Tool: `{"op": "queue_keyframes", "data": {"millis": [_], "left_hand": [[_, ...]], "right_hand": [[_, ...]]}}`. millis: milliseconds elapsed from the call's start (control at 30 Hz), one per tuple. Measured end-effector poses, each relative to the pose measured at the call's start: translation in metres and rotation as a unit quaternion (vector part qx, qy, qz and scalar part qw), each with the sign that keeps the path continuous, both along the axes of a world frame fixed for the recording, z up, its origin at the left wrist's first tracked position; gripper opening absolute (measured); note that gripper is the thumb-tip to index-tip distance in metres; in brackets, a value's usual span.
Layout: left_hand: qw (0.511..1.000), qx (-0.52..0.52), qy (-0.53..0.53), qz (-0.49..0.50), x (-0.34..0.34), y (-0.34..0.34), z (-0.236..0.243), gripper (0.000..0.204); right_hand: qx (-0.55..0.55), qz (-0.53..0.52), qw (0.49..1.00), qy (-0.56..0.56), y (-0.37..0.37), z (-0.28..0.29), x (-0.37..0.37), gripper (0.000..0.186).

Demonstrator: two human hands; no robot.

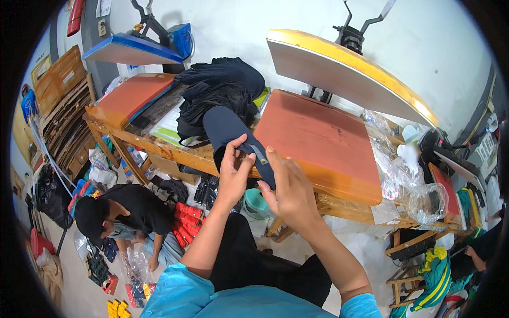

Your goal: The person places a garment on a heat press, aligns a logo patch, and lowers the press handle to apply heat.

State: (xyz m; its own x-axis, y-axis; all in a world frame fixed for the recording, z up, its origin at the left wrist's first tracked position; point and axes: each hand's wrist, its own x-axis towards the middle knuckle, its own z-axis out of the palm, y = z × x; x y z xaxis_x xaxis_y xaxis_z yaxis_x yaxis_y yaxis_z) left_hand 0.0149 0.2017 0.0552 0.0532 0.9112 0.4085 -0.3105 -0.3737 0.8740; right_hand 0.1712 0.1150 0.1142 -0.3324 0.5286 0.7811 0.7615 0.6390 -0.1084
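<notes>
In front of the bench I hold a dark navy fabric piece (pixel 227 126) with a rounded, brim-like end and a narrower band; its exact kind is unclear. A small grey patch with a coloured mark sits on the band. My left hand (pixel 236 172) is closed on the near edge, thumb and fingers gripping the band. At the band's lower end, my right hand (pixel 289 191) has its thumb below and its fingers along the outer side. Just behind the piece, a heap of black cloth (pixel 217 87) lies on the bench, partly hidden by it.
A heat press with a yellow-edged raised plate (pixel 355 74) stands over a reddish pad (pixel 318 140). Another press has a blue raised plate (pixel 132 49). Clear plastic bags (pixel 400 172) lie at right. A person in black (pixel 135 212) sits low at left, beside red packs (pixel 186 222).
</notes>
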Motion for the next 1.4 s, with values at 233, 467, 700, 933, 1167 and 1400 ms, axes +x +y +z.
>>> {"op": "queue_keyframes", "data": {"millis": [233, 467, 700, 933, 1167, 1400], "left_hand": [[0.987, -0.085, -0.134, -0.014, -0.001, 0.013, -0.004, 0.029], [0.989, -0.096, -0.105, -0.030, -0.008, 0.009, 0.013, 0.020], [0.997, -0.077, -0.021, -0.020, -0.013, 0.017, 0.005, 0.019], [1.000, 0.019, 0.011, -0.022, -0.013, 0.010, -0.004, 0.035], [0.994, 0.099, 0.046, -0.033, -0.010, 0.015, -0.017, 0.073], [0.992, 0.094, 0.085, -0.011, -0.010, 0.012, -0.013, 0.075]], "right_hand": [[0.051, 0.035, 0.998, -0.025, -0.001, -0.012, -0.005, 0.049], [0.063, 0.040, 0.996, -0.042, -0.003, -0.014, 0.000, 0.043], [0.071, 0.024, 0.997, -0.022, 0.000, -0.019, -0.004, 0.040], [0.064, 0.031, 0.997, -0.015, -0.003, -0.020, -0.004, 0.038], [0.065, 0.042, 0.997, 0.007, -0.005, -0.022, -0.004, 0.034], [0.095, 0.052, 0.994, 0.032, 0.000, -0.033, -0.002, 0.032]]}}
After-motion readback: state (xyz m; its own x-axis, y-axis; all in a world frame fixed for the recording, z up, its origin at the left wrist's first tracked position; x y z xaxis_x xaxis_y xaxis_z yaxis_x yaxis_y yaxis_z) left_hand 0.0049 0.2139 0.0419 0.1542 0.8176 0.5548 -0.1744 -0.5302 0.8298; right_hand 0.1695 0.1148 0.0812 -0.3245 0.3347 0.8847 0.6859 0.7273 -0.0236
